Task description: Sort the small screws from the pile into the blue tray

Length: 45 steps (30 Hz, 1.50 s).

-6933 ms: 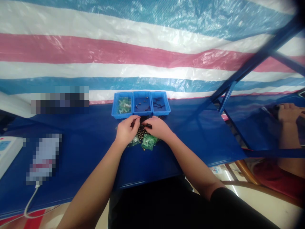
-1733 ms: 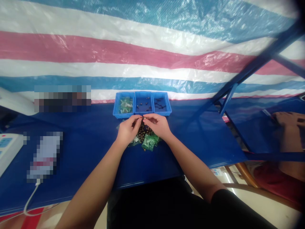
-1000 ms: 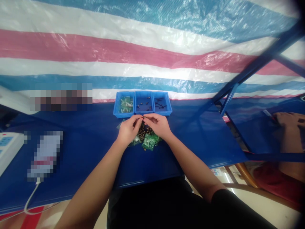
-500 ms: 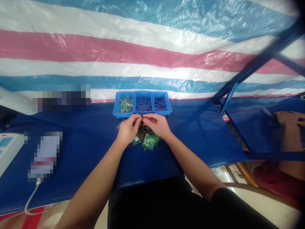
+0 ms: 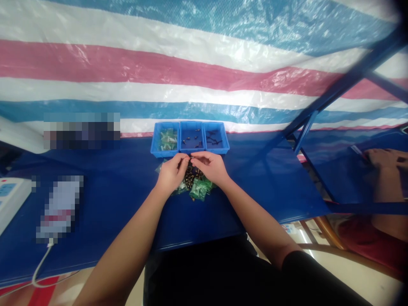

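A blue bin of green packets sits at eleven o'clock from a pile of metal parts. At ten, the left hand has thumb and fingers together; on what, if anything, cannot be told. A green bag lies at five. At two, the right hand pinches a tiny part.

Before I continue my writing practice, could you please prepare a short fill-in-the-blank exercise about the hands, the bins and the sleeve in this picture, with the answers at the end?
1. The three bins stand in a row and are all ____ in colour.
2. The bin that holds green packets is the one on the person's ____.
3. The left hand and right hand bring their fingertips close together just in front of the ____ bin.
4. The person's right sleeve is ____.

Missing words: blue; left; middle; black.
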Each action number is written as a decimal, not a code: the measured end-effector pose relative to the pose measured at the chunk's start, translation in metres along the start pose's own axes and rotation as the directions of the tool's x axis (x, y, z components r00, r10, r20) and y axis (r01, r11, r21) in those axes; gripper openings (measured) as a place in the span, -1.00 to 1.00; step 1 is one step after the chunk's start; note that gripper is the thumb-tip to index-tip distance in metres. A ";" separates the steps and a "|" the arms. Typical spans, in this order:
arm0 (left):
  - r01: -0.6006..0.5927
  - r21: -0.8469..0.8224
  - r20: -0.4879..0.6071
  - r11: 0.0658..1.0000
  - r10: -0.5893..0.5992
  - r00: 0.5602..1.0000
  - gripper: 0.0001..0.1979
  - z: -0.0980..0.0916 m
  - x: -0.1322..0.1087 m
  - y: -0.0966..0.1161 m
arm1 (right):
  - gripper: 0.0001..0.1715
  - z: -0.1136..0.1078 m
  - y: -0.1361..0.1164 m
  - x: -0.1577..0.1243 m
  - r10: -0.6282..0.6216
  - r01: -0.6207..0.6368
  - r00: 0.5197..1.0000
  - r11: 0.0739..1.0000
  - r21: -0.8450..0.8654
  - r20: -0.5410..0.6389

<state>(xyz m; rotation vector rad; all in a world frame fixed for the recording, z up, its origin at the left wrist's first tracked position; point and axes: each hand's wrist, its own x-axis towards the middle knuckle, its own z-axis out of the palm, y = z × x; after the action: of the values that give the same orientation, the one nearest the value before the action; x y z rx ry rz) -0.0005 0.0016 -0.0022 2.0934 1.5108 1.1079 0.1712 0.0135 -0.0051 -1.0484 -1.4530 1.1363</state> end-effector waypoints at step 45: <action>-0.048 0.009 -0.063 0.999 0.049 0.997 -0.76 0.003 0.000 -0.001 | -0.65 -0.001 0.002 0.001 0.017 -0.017 1.000 0.999 0.036 -0.002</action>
<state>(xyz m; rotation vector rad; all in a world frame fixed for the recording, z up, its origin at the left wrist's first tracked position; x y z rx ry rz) 0.0009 0.0028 -0.0043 2.1296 1.5017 1.1979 0.1725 0.0152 -0.0067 -1.0384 -1.4187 1.1694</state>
